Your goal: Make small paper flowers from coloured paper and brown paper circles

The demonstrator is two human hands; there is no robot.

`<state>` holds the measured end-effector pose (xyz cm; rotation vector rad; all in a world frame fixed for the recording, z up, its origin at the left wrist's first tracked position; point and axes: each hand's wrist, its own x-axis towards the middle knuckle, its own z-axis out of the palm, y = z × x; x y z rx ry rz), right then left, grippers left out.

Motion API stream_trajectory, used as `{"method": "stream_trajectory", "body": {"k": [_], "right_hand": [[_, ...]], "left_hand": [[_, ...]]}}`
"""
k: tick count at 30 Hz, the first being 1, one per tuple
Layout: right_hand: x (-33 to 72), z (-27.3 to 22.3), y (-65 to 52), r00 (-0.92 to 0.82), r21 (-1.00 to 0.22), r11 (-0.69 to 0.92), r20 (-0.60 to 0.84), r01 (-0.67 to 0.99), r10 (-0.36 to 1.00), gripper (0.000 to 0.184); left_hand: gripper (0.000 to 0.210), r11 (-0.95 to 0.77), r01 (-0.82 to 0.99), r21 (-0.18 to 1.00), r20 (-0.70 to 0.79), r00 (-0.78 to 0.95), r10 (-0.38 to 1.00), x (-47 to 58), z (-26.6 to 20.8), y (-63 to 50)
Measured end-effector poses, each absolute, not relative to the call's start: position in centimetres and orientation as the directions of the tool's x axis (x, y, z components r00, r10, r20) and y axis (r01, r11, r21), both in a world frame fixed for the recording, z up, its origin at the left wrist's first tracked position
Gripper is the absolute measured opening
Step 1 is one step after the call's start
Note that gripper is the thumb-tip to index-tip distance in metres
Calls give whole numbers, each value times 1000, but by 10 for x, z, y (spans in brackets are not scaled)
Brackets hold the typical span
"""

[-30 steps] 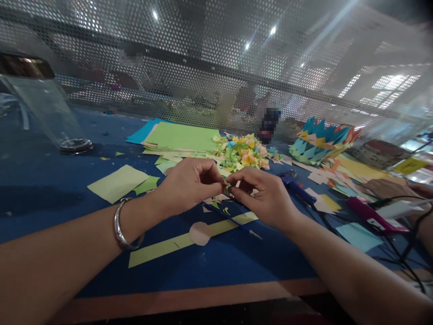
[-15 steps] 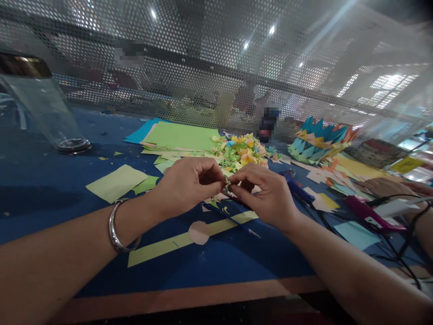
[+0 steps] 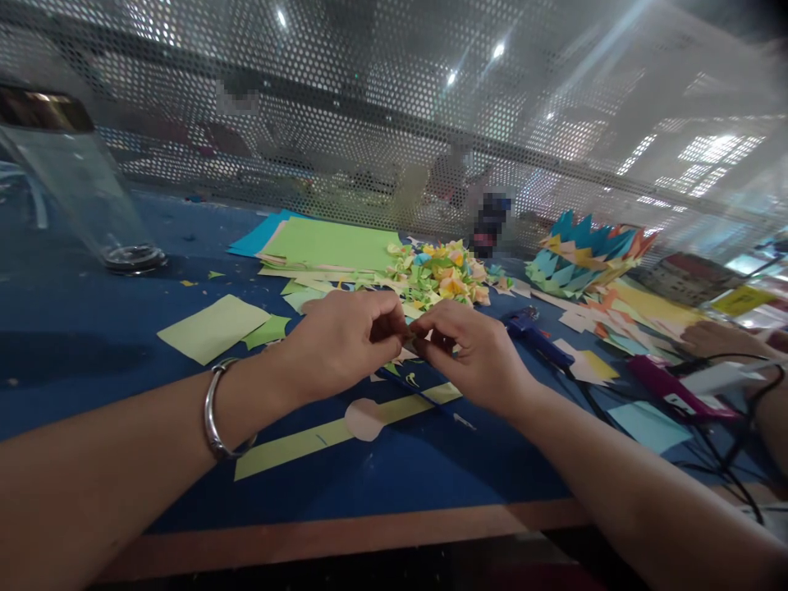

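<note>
My left hand (image 3: 350, 341) and my right hand (image 3: 471, 353) meet at the fingertips above the blue table. Both are closed in a pinch on a small piece of pale green paper, mostly hidden by the fingers. A silver bangle (image 3: 213, 414) circles my left wrist. Below the hands lie a long yellow-green paper strip (image 3: 289, 450), a round pale pink paper disc (image 3: 363, 419) on top of it, and a thin blue stick-like tool (image 3: 424, 392), partly covered by my right hand. Just beyond them is a heap of small folded paper flowers (image 3: 452, 275).
A clear bottle (image 3: 80, 189) stands at left. Green paper sheets (image 3: 332, 242) are stacked behind. To the right are a blue glue gun (image 3: 542, 341), a layered paper crown (image 3: 579, 254), a magenta power strip (image 3: 665, 382) with cables, and another person's hand (image 3: 720, 341).
My fingertips have closed further over the small paper piece, so less of it shows. My right hand has shifted slightly left, uncovering more of the glue gun.
</note>
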<state>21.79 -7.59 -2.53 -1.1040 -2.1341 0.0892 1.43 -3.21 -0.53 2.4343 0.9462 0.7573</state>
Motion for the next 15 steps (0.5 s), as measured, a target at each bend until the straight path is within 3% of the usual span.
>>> {"method": "stream_trajectory", "body": {"k": [7, 15], "right_hand": [[215, -26, -77, -406, -304, 619, 537, 724, 739, 11], [214, -26, -77, -429, -270, 643, 556, 716, 712, 12]], "left_hand": [[8, -726, 526, 443, 359, 638, 681, 15, -3, -36], [8, -685, 533, 496, 302, 634, 712, 13, -1, -31]]}}
